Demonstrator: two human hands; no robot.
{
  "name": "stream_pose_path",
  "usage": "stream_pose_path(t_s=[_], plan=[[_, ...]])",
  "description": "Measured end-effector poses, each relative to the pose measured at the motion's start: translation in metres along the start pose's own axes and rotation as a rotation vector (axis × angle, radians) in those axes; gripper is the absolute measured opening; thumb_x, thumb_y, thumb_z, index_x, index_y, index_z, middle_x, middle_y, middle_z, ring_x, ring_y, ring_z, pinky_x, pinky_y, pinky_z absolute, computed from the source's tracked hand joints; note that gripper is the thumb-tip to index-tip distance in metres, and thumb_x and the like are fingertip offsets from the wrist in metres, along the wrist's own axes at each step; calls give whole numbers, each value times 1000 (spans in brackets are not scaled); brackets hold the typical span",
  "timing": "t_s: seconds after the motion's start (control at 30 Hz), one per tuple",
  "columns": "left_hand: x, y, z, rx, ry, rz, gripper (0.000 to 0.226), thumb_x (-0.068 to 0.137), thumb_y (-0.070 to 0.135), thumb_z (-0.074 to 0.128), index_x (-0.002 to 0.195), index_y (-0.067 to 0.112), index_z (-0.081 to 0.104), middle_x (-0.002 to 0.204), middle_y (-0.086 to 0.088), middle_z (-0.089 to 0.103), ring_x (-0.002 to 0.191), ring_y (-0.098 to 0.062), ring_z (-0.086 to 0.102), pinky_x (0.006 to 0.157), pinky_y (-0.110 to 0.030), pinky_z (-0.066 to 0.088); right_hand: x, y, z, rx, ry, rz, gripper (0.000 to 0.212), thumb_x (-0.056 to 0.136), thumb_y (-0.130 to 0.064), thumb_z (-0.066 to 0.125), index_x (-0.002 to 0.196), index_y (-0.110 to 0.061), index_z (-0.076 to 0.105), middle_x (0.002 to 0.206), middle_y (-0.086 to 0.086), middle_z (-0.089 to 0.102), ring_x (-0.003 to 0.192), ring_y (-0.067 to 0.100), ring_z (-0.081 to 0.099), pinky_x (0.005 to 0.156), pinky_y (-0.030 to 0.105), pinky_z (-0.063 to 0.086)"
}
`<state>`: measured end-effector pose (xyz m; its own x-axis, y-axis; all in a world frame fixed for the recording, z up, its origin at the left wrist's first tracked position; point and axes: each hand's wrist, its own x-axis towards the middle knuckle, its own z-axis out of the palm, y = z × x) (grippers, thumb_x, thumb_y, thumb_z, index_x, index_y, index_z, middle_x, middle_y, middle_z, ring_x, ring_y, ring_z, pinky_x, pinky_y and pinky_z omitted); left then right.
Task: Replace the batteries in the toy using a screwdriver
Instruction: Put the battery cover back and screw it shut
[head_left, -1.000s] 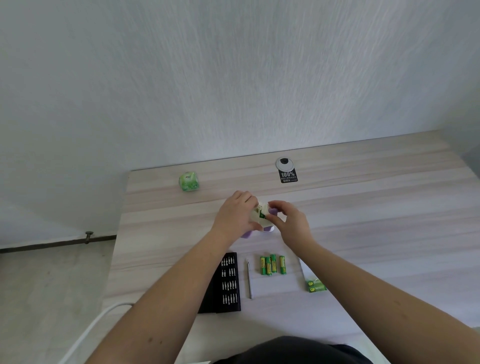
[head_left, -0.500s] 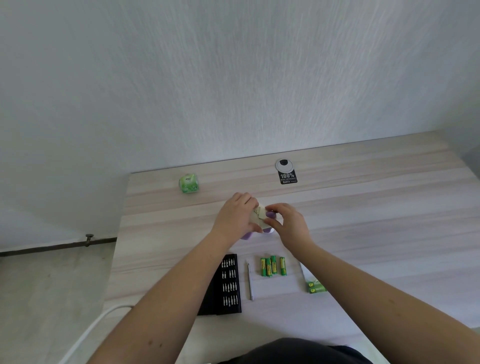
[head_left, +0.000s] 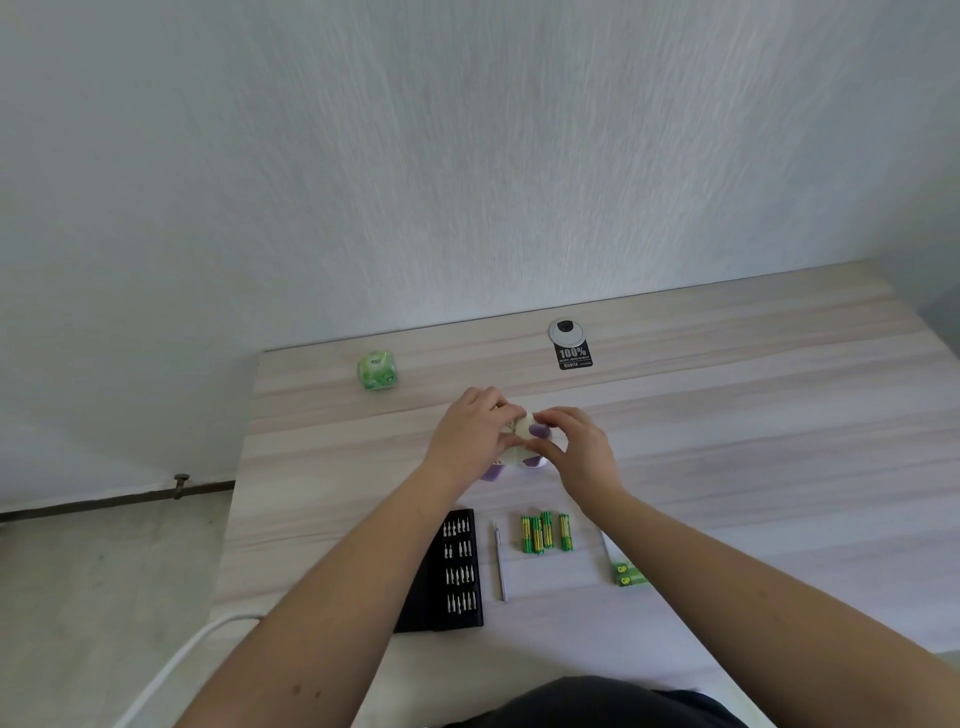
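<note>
Head view. Cream-and-purple toy (head_left: 524, 441) mid-table (head_left: 727, 415), orientation and long axis indiscernible, mostly hidden. Left hand (head_left: 470, 434) and right hand (head_left: 579, 447) curl around it from either side. Screwdriver (head_left: 500, 561) lies lengthwise toward the wall beside batteries (head_left: 543, 532).

Surface: pale, wood-grain laminate table (head_left: 727, 426), its far edge against a white textured wall.
Far left: small green-and-white wrapped packet (head_left: 378, 370).
Far centre: round grey grommet cap (head_left: 567, 331), with a black "100%" sticker (head_left: 575, 357) just below it.
Near left: black open tray of screwdriver bits (head_left: 457, 569).
Beside tray: slim silver screwdriver (head_left: 500, 561).
Near centre: four green-and-yellow batteries (head_left: 544, 533), side by side.
Near right: green battery pack (head_left: 629, 573), partly hidden.
</note>
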<state>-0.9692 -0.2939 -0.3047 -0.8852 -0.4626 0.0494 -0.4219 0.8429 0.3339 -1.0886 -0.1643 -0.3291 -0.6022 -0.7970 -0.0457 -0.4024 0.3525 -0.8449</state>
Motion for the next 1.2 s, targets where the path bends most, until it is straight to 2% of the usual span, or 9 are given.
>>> stream_pose_path(t_s=[0.17,0.3,0.53,0.77,0.93,1.2], plan=[[-1,0,2,-2,13,-4,29,88,31,67,114,19,68,107,-1,59,106,-25,49,93,-37,43,-3,9,-1,-33,-28,-20,34,86,-20,71,118,-13,67,119,-8,60,102,2,53,84,-4,30],[-1,-1,3,0,10,-1,29,87,30,67,114,19,67,107,-1,59,106,-25,49,93,-38,43,-3,10,-7,-29,-39,-20,29,89,-19,66,118,-19,67,118,-10,62,100,3,54,90,17,41],[-2,-3,3,-9,3,15,30,87,30,67,115,19,66,109,-2,59,106,-25,48,93,-38,43,-2,11,-8,-18,-49,-19,27,87,-21,69,115,-22,71,118,-12,64,99,-1,55,87,10,37],[-2,-4,3,-24,7,18,30,87,28,67,115,17,65,108,-2,58,106,-25,48,93,-35,40,2,13,-8,-14,-72,-4,28,87,-24,70,115,-25,71,120,-12,64,103,2,57,90,12,37],[-1,-4,2,-42,1,13,30,87,27,68,115,17,65,108,-3,59,106,-26,48,94,-36,41,2,15,-7,-7,-69,16,28,86,-25,70,115,-27,71,118,-14,63,100,-2,55,82,-3,32],[-1,-4,0,-45,-17,18,31,89,28,65,119,18,63,111,-1,57,109,-24,46,96,-33,38,5,17,-6,-2,-81,27,29,85,-24,72,114,-26,71,117,-14,64,99,-2,55,81,-3,33]])
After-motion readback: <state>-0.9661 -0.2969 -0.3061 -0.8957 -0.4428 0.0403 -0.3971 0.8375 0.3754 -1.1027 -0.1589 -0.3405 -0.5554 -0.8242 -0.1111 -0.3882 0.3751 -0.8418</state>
